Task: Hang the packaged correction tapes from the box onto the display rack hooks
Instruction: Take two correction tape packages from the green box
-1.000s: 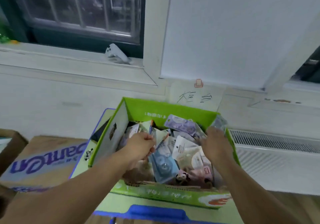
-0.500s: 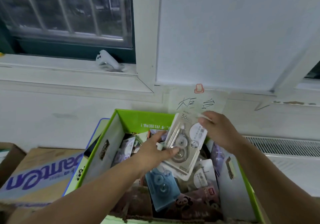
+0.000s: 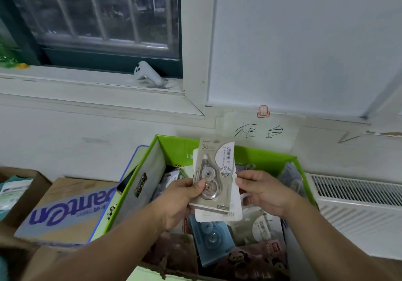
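OK, step: pick stage, by my read. Nothing shows as hung; rack not in view.
pack (image 3: 214, 172): grey carded correction tape, upright, print facing the camera, held above the box (image 3: 174, 148). Top end up suits a hook, so I'd guess that's why it's held this way.
white card (image 3: 217, 214): flush behind the grey pack, offset lower. Looks like a second pack stacked with it; can't tell if there are more.
left hand (image 3: 182, 195): clamped on the stack's left edge, thumb (image 3: 199, 186) across the blister front, fingers behind. Probably carries the weight.
right hand (image 3: 261, 191): pinches the right edge, fingers curled. Likely there to square the stack or peel the two apart.
hands: apart, one per side, pack between them.
box contents: green, open top, loose packs at mixed angles; blue pack (image 3: 208, 237) lies flat just below the held one.
around: carton (image 3: 71, 206) left of the box, touching or just beside, can't tell which; radiator (image 3: 356, 195) to the right; note (image 3: 258, 130) on the wall behind.
next: needs a turn toward the rack and the top hole lined up on a hook.
risk: the rear card could slip out during separation; thin card bends if pinched on one edge only.
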Demonstrator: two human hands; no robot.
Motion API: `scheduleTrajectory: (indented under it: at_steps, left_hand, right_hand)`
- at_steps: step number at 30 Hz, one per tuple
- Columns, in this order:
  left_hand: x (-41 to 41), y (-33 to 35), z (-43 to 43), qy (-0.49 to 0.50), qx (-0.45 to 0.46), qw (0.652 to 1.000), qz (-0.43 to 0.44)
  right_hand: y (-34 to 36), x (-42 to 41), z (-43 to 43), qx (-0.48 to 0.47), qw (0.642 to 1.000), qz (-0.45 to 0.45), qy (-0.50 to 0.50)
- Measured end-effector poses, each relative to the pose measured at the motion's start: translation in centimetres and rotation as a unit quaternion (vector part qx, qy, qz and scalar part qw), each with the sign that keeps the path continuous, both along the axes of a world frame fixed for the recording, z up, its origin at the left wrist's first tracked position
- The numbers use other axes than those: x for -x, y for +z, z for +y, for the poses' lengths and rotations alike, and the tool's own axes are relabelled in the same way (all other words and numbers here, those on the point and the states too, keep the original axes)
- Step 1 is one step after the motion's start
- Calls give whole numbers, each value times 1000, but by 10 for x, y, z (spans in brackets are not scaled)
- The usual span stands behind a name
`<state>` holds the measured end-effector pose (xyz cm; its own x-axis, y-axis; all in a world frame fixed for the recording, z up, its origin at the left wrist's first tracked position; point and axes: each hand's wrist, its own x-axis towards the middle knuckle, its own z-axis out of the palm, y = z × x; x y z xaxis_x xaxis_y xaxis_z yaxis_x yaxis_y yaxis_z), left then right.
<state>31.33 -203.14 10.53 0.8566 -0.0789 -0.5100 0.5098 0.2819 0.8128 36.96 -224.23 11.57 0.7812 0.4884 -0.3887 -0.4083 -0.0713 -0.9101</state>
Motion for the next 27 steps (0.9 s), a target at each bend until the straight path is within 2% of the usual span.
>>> scheduleTrajectory:
  at_steps: [4,6,8,9,10,11,13,14,17,21,24,27]
  left_hand:
    - [-2,-1,1,36,-62,997,3]
    - [-6,-2,1,81,-117,990,6]
    - [-9,-8,6,125,-173,977,12]
    - [-11,-11,11,143,-191,971,17]
    - [-11,-14,16,156,-200,967,24]
    - [-12,-16,20,165,-200,965,30]
    - [-12,-19,24,173,-200,964,38]
    - [-11,-20,25,175,-202,963,41]
    - [-9,-26,25,176,-209,961,36]
    - [-1,-29,30,183,-251,950,34]
    - [6,-29,35,177,-282,942,42]
    - [12,-30,39,167,-290,941,51]
  right_hand:
    - [2,-1,10,122,990,-68,-16]
    - [4,-3,15,224,964,-138,-45]
    - [4,-8,14,368,892,-261,-44]
    - [3,-10,13,436,844,-312,-19]
    - [3,-11,11,473,812,-342,15]
    - [0,-12,10,481,802,-348,60]
    - [-10,-16,8,446,835,-302,110]
    - [-17,-21,5,433,852,-279,96]
    - [-42,-36,0,456,851,-257,48]
    - [-69,-41,11,438,874,-193,84]
    - [-75,-47,28,366,911,-184,44]
    - [-69,-53,42,297,942,-145,50]
